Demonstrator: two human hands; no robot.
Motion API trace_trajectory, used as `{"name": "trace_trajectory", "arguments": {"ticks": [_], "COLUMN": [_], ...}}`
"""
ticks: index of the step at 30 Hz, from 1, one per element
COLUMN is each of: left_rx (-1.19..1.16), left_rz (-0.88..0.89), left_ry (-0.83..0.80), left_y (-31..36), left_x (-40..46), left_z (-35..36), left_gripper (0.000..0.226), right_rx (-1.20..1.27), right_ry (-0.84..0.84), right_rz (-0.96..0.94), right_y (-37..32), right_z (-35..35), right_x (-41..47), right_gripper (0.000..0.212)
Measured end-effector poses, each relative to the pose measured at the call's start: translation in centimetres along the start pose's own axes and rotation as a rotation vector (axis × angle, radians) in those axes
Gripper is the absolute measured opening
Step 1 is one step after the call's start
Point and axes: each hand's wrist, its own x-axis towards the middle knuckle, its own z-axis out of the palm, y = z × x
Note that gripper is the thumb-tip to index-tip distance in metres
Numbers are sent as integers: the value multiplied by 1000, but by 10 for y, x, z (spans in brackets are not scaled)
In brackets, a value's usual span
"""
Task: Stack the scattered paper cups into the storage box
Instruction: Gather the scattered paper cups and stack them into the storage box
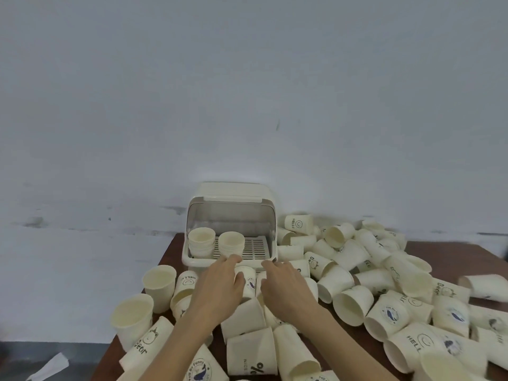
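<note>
Two hands reach forward over a dark brown bench (450, 254), held apart with a narrow gap between them. Left hand (220, 287) has its thumb and fingers curled round a small cream paper cup (247, 279), tapered in shape, lying just before the box front. Right hand (286, 287) lies palm down on the cups beneath it, fingers bent forward; whether it grips one cannot be told.

Just beyond the fingertips stands the storage box (228, 224), smooth cream plastic with rounded corners, a translucent lid raised, and a slotted grid floor. Inside, at its left, stand two short nested stacks of cups (202, 242) (231, 243), mouths up.

Scattered paper cups (357, 270), matte cream with dark printed words and blue emblems, lie heaped on their sides to the right of the hands and beneath the forearms. Left of the left hand, two plain cups (159, 284) (133, 320) stand upright
</note>
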Motion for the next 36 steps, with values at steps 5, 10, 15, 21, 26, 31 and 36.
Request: {"name": "trace_trajectory", "arguments": {"ticks": [5,10,15,21,26,31,36], "left_rx": [-5,-19,-35,-21,-22,18,27], "left_rz": [15,90,160,207,235,269,310], "left_ry": [-41,-62,-82,-107,-162,-234,-294], "left_y": [13,36,58,82,99,113,128], "left_x": [-2,-3,-4,0,4,8,8], "left_z": [10,21,32,47,63,79,98], "left_gripper": [37,36,34,36,36,37,39], "right_rx": [-57,-34,-25,-36,-31,-26,-13], "right_ry": [-2,29,92,113,102,98,81], "right_rz": [25,71,112,190,264,337,446], "right_y": [20,48,71,100,126,154,183], "right_z": [-9,-22,-36,-48,-57,-59,-60], "right_x": [-23,-41,-59,-76,-87,-96,-99], "right_gripper": [28,24,30,29,33,31,20]}}
